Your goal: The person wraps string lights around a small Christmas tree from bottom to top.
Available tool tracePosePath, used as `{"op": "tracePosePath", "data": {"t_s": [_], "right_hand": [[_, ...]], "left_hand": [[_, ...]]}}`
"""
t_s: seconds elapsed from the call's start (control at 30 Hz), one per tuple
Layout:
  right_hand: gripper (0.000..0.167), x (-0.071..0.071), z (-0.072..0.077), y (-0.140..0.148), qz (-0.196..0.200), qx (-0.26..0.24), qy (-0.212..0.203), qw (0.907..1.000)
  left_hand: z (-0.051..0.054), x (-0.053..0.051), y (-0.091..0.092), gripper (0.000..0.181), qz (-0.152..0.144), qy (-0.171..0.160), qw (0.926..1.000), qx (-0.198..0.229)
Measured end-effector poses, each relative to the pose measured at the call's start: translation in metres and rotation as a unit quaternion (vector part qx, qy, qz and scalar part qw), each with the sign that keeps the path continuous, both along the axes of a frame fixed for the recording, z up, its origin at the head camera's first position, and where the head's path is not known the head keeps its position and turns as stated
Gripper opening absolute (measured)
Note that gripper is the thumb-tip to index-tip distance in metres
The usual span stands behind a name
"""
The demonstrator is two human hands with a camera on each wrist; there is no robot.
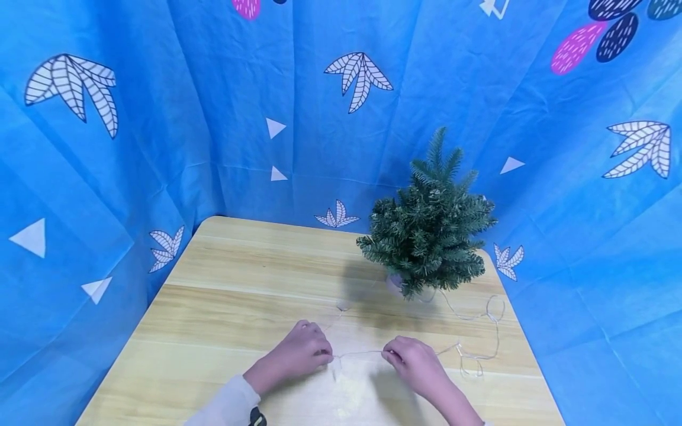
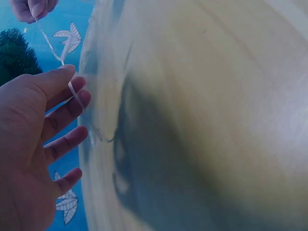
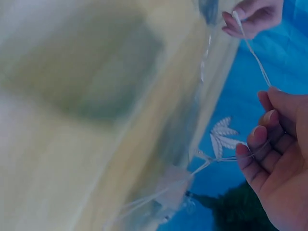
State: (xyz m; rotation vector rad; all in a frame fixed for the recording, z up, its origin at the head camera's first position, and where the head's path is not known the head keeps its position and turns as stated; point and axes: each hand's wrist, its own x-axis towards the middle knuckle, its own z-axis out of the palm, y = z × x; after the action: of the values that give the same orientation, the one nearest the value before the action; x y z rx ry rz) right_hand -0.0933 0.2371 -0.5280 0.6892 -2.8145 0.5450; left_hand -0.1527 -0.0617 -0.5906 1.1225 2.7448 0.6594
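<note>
A thin pale wire string (image 1: 362,353) with small loops stretches between the two hands above the table. My left hand (image 1: 305,349) pinches it between thumb and index finger; in the left wrist view the other fingers of that hand (image 2: 36,120) are spread. The right hand (image 1: 418,364) pinches the string a short way to the right, and the right wrist view shows its strand (image 3: 257,60) running up to the left hand. From the right hand, more string (image 1: 485,357) trails in loops on the table towards the small green artificial tree (image 1: 428,222).
The tree stands at the back right of the light wooden table (image 1: 229,284), its pale base (image 1: 394,283) partly hidden by branches. A blue patterned cloth (image 1: 240,106) hangs around the table's back and sides.
</note>
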Motion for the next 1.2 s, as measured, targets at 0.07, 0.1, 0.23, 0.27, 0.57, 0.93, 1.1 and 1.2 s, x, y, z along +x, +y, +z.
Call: {"op": "tracePosePath", "data": {"t_s": [0.07,0.1,0.23,0.27,0.57,0.93,1.1,1.2], "right_hand": [[0.006,-0.002,0.006,0.004,-0.010,-0.005,0.012,0.9999],[0.006,-0.003,0.010,0.005,-0.014,-0.008,0.018,0.9997],[0.004,-0.005,0.023,0.012,-0.026,-0.021,0.037,0.9988],[0.005,-0.006,0.026,0.014,-0.029,-0.027,0.040,0.9984],[0.004,-0.010,0.048,0.027,-0.052,-0.049,0.056,0.9958],[0.003,-0.012,0.068,0.039,-0.063,-0.055,0.105,0.9909],[0.010,-0.013,0.075,0.047,-0.067,-0.070,0.129,0.9870],[0.013,-0.014,0.079,0.051,-0.064,-0.080,0.145,0.9840]], "left_hand": [[0.003,-0.003,-0.004,0.012,0.009,0.009,0.9999,0.000],[0.005,-0.005,-0.005,0.011,0.014,0.014,0.9998,0.002],[0.015,-0.013,-0.014,0.009,0.032,0.032,0.9988,0.020],[0.018,-0.015,-0.016,0.010,0.035,0.036,0.9985,0.024],[0.026,-0.027,-0.029,0.017,0.043,0.049,0.9973,0.033],[0.029,-0.034,-0.035,0.009,0.063,0.048,0.9959,0.042],[0.032,-0.035,-0.037,0.009,0.080,0.025,0.9957,0.039],[0.035,-0.035,-0.038,0.009,0.083,0.015,0.9957,0.040]]}}
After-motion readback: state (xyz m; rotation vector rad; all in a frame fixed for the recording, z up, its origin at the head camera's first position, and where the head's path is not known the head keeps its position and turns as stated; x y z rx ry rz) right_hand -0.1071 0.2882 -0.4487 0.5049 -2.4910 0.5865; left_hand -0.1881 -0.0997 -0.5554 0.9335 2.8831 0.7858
